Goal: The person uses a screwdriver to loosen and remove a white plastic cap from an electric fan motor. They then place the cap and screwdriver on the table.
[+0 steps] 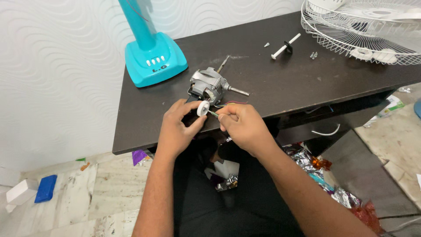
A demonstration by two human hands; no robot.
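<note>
Forearms reach up from the bottom of the frame, and both of my hands meet just below the middle, at the front edge of the dark table (pixel 272 87). In my left hand (pixel 177 129) I pinch a small white round wheel (pixel 202 108) between thumb and forefinger, the other fingers curled under. My right hand (pixel 243 125) has its fingertips pressed together on a thin greenish wire (pixel 213 113) whose end meets the wheel. To do this well, I judge I should keep the wheel steady with the left hand and guide the thin piece gently with the right, without bending it.

Just above my fingers lies the small electric motor (pixel 209 86): grey cast metal, boxy, with a smooth bright shaft pointing right and coloured wires trailing from it toward my hands. A slim metal tool (pixel 222 64) lies just behind it; I cannot tell its kind.

Upper left stands a glossy turquoise plastic fan base (pixel 154 59) with white buttons, its column rising out of the frame. Upper right, a white wire fan guard (pixel 351 35) rests on the matte table top, and near it lie a white plastic rod with a black collar (pixel 285 46) and a few small screws (pixel 313 55). Behind is a white wall with a wavy embossed pattern. Below, on the marble floor, crinkled foil wrappers (pixel 315 171) lie at lower right and a blue block (pixel 45 188) at lower left.
</note>
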